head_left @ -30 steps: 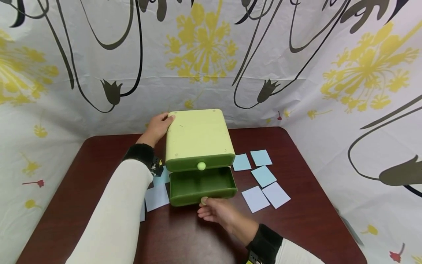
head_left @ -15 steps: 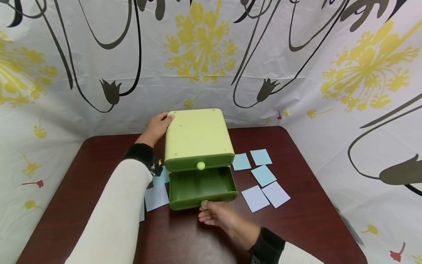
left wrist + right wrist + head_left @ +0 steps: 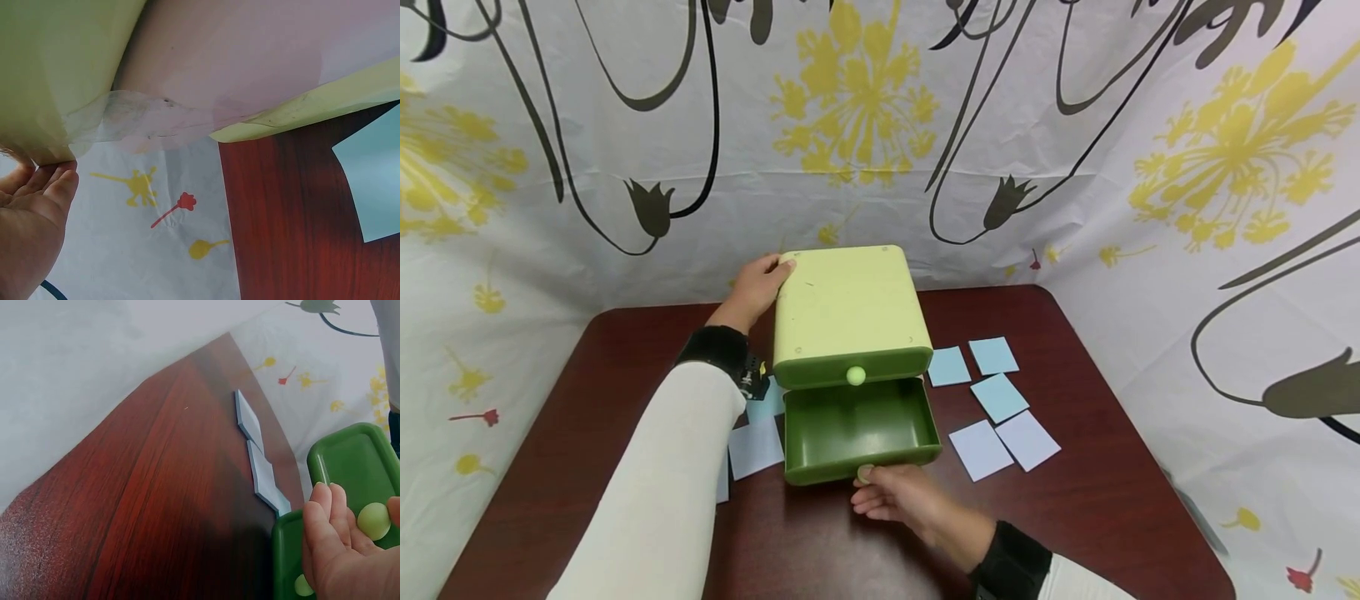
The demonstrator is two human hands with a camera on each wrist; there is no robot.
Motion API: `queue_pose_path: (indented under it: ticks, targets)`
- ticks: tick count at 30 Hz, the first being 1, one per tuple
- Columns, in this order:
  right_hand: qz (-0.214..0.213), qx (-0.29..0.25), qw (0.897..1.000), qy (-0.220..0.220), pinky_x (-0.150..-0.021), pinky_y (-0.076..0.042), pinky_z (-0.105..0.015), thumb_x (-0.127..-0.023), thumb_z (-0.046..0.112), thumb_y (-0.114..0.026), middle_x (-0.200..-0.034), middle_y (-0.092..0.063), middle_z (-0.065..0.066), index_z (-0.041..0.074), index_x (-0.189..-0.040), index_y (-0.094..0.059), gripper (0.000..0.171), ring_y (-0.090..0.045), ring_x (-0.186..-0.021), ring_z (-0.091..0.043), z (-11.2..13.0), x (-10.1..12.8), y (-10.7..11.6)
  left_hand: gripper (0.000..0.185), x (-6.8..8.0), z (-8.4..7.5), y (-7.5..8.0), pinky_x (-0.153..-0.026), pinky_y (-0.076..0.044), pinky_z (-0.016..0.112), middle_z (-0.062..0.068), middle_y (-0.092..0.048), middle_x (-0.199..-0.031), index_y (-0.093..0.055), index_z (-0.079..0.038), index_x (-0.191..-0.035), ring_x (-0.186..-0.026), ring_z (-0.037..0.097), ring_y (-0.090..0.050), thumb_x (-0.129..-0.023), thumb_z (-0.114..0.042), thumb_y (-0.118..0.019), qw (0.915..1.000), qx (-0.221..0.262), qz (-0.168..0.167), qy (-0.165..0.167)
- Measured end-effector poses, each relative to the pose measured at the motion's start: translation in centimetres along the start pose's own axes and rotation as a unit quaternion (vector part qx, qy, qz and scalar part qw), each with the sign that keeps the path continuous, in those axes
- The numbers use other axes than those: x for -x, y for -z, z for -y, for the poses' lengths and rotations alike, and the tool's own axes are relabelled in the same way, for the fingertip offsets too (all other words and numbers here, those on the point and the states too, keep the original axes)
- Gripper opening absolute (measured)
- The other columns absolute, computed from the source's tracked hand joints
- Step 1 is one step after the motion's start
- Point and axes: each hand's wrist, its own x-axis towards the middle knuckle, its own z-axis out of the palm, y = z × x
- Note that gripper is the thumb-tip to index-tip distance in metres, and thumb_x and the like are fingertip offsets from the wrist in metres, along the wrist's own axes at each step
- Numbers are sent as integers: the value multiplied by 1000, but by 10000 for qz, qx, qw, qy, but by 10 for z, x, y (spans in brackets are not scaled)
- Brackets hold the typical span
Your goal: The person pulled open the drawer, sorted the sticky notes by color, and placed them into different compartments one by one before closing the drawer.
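Observation:
A small two-drawer cabinet (image 3: 850,304) with a pale yellow-green top stands on the table. Its upper drawer (image 3: 891,363) is closed, while the green lower drawer (image 3: 850,425) is pulled well out and has nothing inside. My left hand (image 3: 754,292) grips the cabinet's back left edge, thumb on top; in the left wrist view its fingers (image 3: 59,178) bend against that edge, near a pinkish side panel (image 3: 219,69) with clear tape. My right hand (image 3: 898,496) pinches the lower drawer's round knob (image 3: 373,520) between thumb and index finger, other fingers loosely extended.
Several light blue and pale lilac square paper notes (image 3: 1000,399) lie right of the cabinet. More notes (image 3: 757,447) lie at its left, partly hidden by the left forearm. The dark red table (image 3: 1075,517) meets a patterned cloth (image 3: 865,208) behind.
The lower drawer has slid farther out toward the front, the right hand moving with its knob. The left hand keeps its place on the cabinet.

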Motion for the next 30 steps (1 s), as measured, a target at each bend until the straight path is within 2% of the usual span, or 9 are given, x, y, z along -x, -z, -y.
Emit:
queue_pose_path:
  ticks: [11,17,25,30]
  targets:
    - [-23,91,9999,-40,-80,-56,-35,-90,24,-61,-84,-71,-7,-12,-106,-63,40,-67,-75,-14,-4,0,6,64,-6,-1,-1,-113,-29,47,11,-20,-159,-22,-15,-155,-143,32,-24,-102,-44,-42,9987,388,9,344]
    - [75,221,9997,17,-83,-56,-38,-90,23,-61,-84,-71,-7,-13,-104,-64,39,-68,-77,-16,-5,1,9,65,-2,-5,-2,-113,-29,48,10,-19,-160,-20,-16,-155,-144,32,-23,-101,-43,-44,9968,595,-94,519]
    - [304,515,9981,127,-83,-55,-38,-91,16,-59,-87,-70,-7,-16,-111,-60,37,-68,-83,-20,-15,3,24,66,4,-5,-2,-114,-27,47,11,-20,-159,-19,-14,-155,-143,30,-24,-102,-48,-38,9972,589,-335,308]
    - [400,800,9959,104,-86,-54,-43,-91,10,-56,-94,-70,-12,-18,-115,-55,37,-68,-89,-26,-26,8,44,65,12,0,2,-113,-28,49,13,-25,-156,-24,-12,-154,-143,32,-25,-101,-46,-42,9974,519,-455,184]
